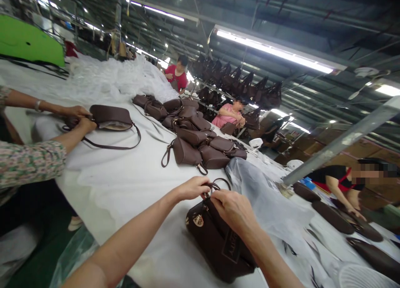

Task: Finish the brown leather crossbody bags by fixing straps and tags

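Observation:
A dark brown handbag [215,242] with a pale printed patch and a lettered label stands tilted on the white-covered table, close in front of me. My left hand [195,188] is closed at the bag's upper left end, its fingers around the base of the strap. Beside it, my right hand [233,206] is closed over the top edge near the same strap end. The thin brown strap [223,180] loops up behind both hands. What the fingertips pinch exactly is partly hidden by the hands.
A heap of brown handbags [193,129] lies beyond my hands, with clear plastic sheeting [259,188] to its right. At left, a co-worker's hands [81,117] handle another brown bag [111,116]. A slanted metal post [343,140] rises at right, near another co-worker [337,184] and more bags.

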{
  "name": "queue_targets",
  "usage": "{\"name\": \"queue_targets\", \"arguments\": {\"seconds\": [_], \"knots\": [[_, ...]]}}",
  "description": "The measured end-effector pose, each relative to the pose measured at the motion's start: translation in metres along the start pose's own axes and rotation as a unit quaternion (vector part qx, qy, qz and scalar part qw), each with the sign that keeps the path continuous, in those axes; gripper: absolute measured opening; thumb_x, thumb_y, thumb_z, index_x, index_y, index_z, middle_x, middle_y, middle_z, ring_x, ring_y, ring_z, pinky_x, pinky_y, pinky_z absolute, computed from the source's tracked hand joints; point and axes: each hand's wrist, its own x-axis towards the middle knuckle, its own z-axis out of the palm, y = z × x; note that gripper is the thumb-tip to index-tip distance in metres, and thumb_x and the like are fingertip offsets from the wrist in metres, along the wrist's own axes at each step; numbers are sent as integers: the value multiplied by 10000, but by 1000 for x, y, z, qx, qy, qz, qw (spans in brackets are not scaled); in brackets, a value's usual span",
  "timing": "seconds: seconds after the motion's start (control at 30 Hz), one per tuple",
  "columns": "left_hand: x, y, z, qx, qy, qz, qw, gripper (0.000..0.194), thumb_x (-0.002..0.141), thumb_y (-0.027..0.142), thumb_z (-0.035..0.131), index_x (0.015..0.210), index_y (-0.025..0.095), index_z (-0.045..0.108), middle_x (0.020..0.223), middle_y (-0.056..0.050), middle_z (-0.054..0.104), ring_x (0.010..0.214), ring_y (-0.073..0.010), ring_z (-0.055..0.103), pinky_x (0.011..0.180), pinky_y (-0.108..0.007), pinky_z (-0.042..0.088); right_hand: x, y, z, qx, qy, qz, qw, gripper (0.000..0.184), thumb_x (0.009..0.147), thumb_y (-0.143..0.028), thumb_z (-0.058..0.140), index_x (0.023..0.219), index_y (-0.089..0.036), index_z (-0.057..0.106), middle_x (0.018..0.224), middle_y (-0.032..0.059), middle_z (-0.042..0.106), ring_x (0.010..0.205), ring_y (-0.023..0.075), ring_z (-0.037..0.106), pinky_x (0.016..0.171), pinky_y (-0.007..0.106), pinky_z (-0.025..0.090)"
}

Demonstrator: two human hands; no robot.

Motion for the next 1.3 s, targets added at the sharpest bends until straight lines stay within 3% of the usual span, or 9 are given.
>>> {"name": "queue_targets", "arguments": {"seconds": [0.1,0.23,0.47,0.73,0.83,0.97,1.07,1.3], "knots": [[-9,-20,12,-174,83,-27,981,105,731,213,576,794,132,553,768,-8,579,708,-115,568,702,-269,495,6,0,3,-36,-14,42,998,281,943,-271,421,820,-233,671,828,26,724,732,149,648,535,251,245],[-18,-29,17,-259,104,-42,959,171,715,230,633,823,120,560,836,-31,602,741,-114,587,755,-295,499,11,-5,2,-59,-23,53,997,256,914,-270,447,810,-229,677,843,35,727,753,175,668,527,248,259],[-15,-22,14,-244,108,-42,963,190,700,241,663,811,124,563,787,-15,617,689,-105,598,726,-289,506,19,-7,7,-77,-19,67,995,250,896,-272,466,814,-208,693,813,79,729,744,198,684,542,245,336],[-8,-20,17,-210,137,-45,967,213,684,268,684,820,119,618,737,-8,620,659,-100,582,635,-231,472,25,-7,-1,-101,-69,4,992,297,944,-226,409,907,-195,703,876,108,721,792,229,695,602,264,428],[-8,-20,17,-241,124,-37,962,271,680,262,686,907,116,660,843,-35,660,727,-116,602,707,-258,479,30,-9,-3,-112,-87,-12,990,304,931,-151,392,945,-159,695,919,129,710,807,238,700,615,271,458],[-14,-26,20,-292,101,-21,951,457,559,103,712,1015,123,684,953,-63,695,835,-150,613,812,-287,455,32,-7,0,-104,-94,-32,990,282,913,-143,420,967,-156,697,974,134,694,841,236,695,651,270,479],[-18,-32,28,-290,135,-11,947,501,521,53,691,1014,139,699,887,-38,702,813,-150,604,813,-286,440,31,-4,2,-98,-93,-30,990,286,922,-166,417,970,-167,698,950,130,691,843,237,692,659,278,483],[-15,-40,47,-226,248,5,942,362,594,163,685,952,116,713,624,32,576,617,-97,498,670,-238,402,27,-5,2,-78,-83,-29,993,300,938,-193,396,958,-166,694,924,126,687,822,222,681,648,271,456]]}}
